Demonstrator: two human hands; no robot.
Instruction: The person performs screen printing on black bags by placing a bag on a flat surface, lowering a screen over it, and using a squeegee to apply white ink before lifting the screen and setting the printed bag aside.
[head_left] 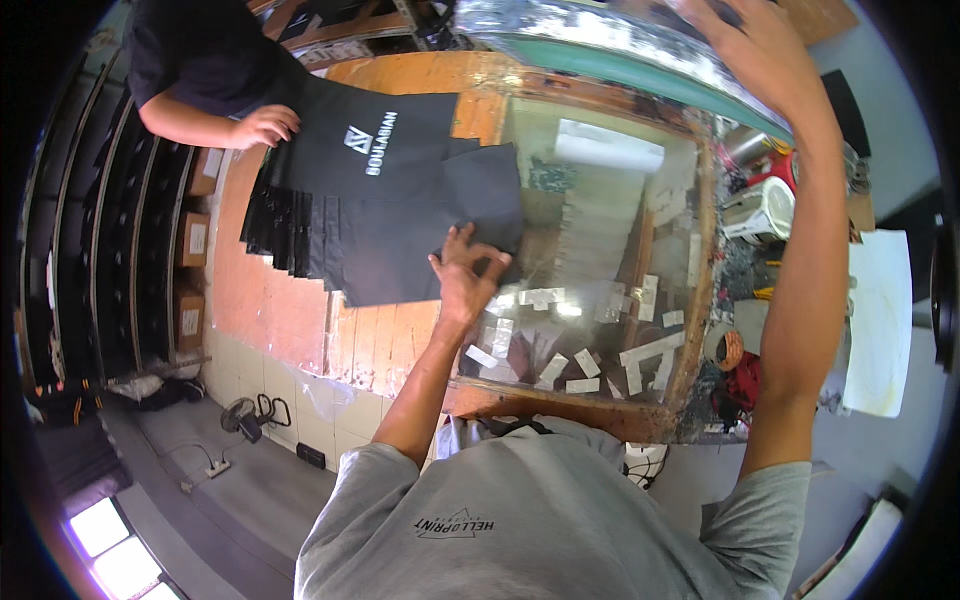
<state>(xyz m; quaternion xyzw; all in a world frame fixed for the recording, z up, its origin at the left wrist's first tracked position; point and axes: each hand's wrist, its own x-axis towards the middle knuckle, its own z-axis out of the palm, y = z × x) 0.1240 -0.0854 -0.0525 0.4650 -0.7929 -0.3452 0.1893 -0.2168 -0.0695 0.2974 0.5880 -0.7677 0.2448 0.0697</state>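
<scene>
At the table's middle, my left hand (468, 272) pinches the near right corner of a plain black sheet (485, 185), thumb and forefinger together and the other fingers spread over it. This sheet lies at the right end of a fanned stack of flat black sheets (390, 240); the topmost at the far side bears white print. My right arm reaches up to the far right, where my right hand (752, 50) grips the edge of a raised screen-printing frame (640, 75) with a teal border. Its fingertips are partly cut off by the picture's upper edge.
A co-worker's hand (265, 127) rests on the stack's far left. Under the raised frame lies a glossy glass-like panel (540, 330) with pale tape pieces. Tubs and a white container (760, 210) crowd the right edge. Racks (100, 230) line the left; a small fan (240, 418) stands below.
</scene>
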